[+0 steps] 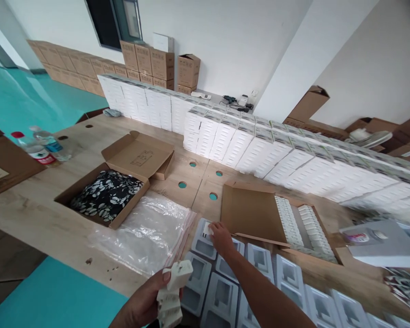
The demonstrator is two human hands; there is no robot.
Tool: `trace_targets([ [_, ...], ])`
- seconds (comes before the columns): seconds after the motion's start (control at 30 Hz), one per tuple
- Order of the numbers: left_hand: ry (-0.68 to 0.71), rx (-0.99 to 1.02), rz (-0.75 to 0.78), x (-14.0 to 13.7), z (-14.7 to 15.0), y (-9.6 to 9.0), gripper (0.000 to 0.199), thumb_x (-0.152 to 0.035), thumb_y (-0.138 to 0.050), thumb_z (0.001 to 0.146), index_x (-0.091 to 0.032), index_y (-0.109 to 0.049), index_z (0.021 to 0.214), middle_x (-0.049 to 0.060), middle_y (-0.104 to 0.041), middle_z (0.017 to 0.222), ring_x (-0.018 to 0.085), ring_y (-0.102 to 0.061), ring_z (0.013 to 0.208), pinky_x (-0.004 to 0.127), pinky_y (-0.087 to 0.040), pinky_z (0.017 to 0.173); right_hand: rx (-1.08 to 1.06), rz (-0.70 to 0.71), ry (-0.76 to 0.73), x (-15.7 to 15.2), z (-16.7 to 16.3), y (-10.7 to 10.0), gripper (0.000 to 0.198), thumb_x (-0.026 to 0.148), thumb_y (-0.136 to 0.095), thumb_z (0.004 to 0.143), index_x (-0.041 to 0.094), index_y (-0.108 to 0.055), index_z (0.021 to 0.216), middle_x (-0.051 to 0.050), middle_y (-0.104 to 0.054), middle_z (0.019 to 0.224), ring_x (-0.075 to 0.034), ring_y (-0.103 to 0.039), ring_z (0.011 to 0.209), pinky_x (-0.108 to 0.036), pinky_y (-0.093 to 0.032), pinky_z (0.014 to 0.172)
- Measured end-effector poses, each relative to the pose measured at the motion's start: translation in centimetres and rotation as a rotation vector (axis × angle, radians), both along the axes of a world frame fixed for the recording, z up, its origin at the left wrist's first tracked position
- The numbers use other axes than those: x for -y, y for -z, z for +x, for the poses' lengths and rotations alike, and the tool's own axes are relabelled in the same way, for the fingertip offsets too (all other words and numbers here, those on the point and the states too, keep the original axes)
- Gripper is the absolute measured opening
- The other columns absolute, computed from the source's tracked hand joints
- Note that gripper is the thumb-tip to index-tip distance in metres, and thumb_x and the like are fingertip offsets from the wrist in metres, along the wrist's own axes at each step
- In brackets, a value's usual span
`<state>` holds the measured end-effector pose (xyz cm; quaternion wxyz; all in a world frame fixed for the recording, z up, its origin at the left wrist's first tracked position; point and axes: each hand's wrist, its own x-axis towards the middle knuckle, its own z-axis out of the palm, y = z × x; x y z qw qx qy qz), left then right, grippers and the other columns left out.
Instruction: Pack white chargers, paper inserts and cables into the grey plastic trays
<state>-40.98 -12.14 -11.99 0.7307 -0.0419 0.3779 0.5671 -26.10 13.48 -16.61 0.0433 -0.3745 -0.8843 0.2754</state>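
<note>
My left hand [145,296], at the bottom centre, is closed around a stack of several white plug adapters [177,275]. My right hand [220,237] reaches forward over the grey plastic trays [222,298], fingers pinched on a small white plug adapter [207,229]. That piece sits at the far-left tray [200,249], partly covered by my fingers. Several more moulded trays with recesses lie in rows under and to the right of my right forearm. Whether the adapter is fully seated in its recess I cannot tell.
A clear plastic bag [150,228] lies left of the trays, beside an open carton [112,223] of black-and-white pieces. On the right is an open carton [256,214] with rows of white parts. White boxes [222,141] line the back; bottles [41,150] stand left.
</note>
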Motion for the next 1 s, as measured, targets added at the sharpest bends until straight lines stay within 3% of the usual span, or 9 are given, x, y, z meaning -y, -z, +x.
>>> trace_targets([
  [0.1, 0.095, -0.030, 0.095, -1.6, -0.4, -1.0, 0.053, -0.051, -0.079, 0.067, -0.013, -0.064, 0.100, 0.003, -0.063, 0.073, 0.013, -0.056, 0.062, 0.023, -0.037, 0.057, -0.026, -0.077, 0.020, 0.8, -0.4, -1.5, 0.024, 0.012, -0.062, 0.079, 0.019, -0.066, 0.101, -0.013, -0.060, 0.124, -0.028, -0.048, 0.121, -0.044, -0.036, 0.105],
  [0.17, 0.186, -0.034, 0.157, -2.7, -0.7, -1.6, 0.052, -0.047, -0.080, 0.068, -0.011, -0.064, 0.101, 0.004, -0.062, 0.075, 0.012, -0.054, 0.062, 0.022, -0.035, 0.056, -0.048, -0.180, 0.002, 2.2, -0.1, -3.3, 0.017, 0.021, -0.056, 0.087, 0.018, -0.067, 0.099, -0.010, -0.065, 0.113, -0.024, -0.057, 0.108, -0.039, -0.044, 0.096],
  [0.27, 0.315, -0.023, 0.182, -3.9, -1.0, -1.7, 0.050, -0.044, -0.081, 0.067, -0.009, -0.065, 0.099, 0.006, -0.063, 0.077, 0.011, -0.053, 0.060, 0.022, -0.034, 0.054, -0.183, -0.677, -0.106, 5.1, 1.6, -7.2, 0.029, 0.039, -0.048, 0.094, 0.019, -0.066, 0.106, -0.004, -0.069, 0.097, -0.017, -0.062, 0.086, -0.028, -0.049, 0.075],
  [0.33, 0.380, 0.002, 0.163, -4.5, -0.7, -1.2, 0.047, -0.043, -0.080, 0.068, -0.008, -0.065, 0.096, 0.006, -0.063, 0.076, 0.010, -0.052, 0.057, 0.021, -0.032, 0.051, -0.301, -1.046, -0.134, 6.9, 3.0, -9.7, 0.034, 0.045, -0.058, 0.088, 0.021, -0.064, 0.110, -0.001, -0.067, 0.093, -0.013, -0.058, 0.076, -0.024, -0.045, 0.068],
  [0.4, 0.433, 0.045, 0.155, -5.1, -0.1, -0.6, 0.044, -0.042, -0.080, 0.068, -0.008, -0.066, 0.094, 0.007, -0.064, 0.076, 0.010, -0.053, 0.057, 0.021, -0.033, 0.051, -0.360, -1.189, -0.104, 8.0, 4.5, -11.5, 0.038, 0.046, -0.067, 0.080, 0.023, -0.064, 0.110, 0.002, -0.064, 0.088, -0.010, -0.051, 0.068, -0.022, -0.040, 0.062],
  [0.6, 0.578, 0.111, 0.160, -6.6, 2.4, 0.9, 0.050, -0.043, -0.084, 0.061, -0.007, -0.067, 0.090, 0.008, -0.065, 0.074, 0.014, -0.059, 0.059, 0.024, -0.041, 0.056, -0.252, -0.884, -0.078, 8.2, 7.9, -13.5, 0.036, 0.037, -0.070, 0.078, 0.028, -0.062, 0.113, 0.002, -0.063, 0.092, -0.013, -0.049, 0.077, -0.025, -0.041, 0.070],
  [0.8, 0.571, 0.206, 0.159, -7.1, 3.9, 0.4, 0.042, -0.032, -0.084, 0.062, -0.009, -0.067, 0.094, 0.009, -0.067, 0.080, 0.017, -0.062, 0.067, 0.025, -0.044, 0.061, -0.329, -0.741, 0.025, 10.6, 8.8, -14.8, 0.037, 0.033, -0.076, 0.068, 0.029, -0.063, 0.103, 0.002, -0.065, 0.097, -0.018, -0.055, 0.086, -0.026, -0.043, 0.072],
  [0.9, 0.550, 0.205, 0.114, -7.1, 4.2, 0.5, 0.041, -0.033, -0.082, 0.066, -0.009, -0.067, 0.096, 0.010, -0.067, 0.082, 0.018, -0.063, 0.070, 0.027, -0.046, 0.064, -0.248, -0.701, 0.125, 11.3, 8.7, -13.9, 0.034, 0.030, -0.079, 0.064, 0.025, -0.061, 0.092, 0.002, -0.062, 0.093, -0.018, -0.054, 0.087, -0.025, -0.041, 0.072],
  [1.0, 0.496, 0.166, 0.033, -7.1, 4.2, 1.1, 0.040, -0.040, -0.076, 0.074, -0.010, -0.066, 0.099, 0.007, -0.064, 0.076, 0.015, -0.060, 0.065, 0.026, -0.044, 0.062, -0.272, -0.702, 0.178, 9.1, 9.4, -10.9, 0.029, 0.030, -0.077, 0.066, 0.022, -0.058, 0.087, 0.003, -0.061, 0.085, -0.014, -0.052, 0.077, -0.024, -0.040, 0.067],
])
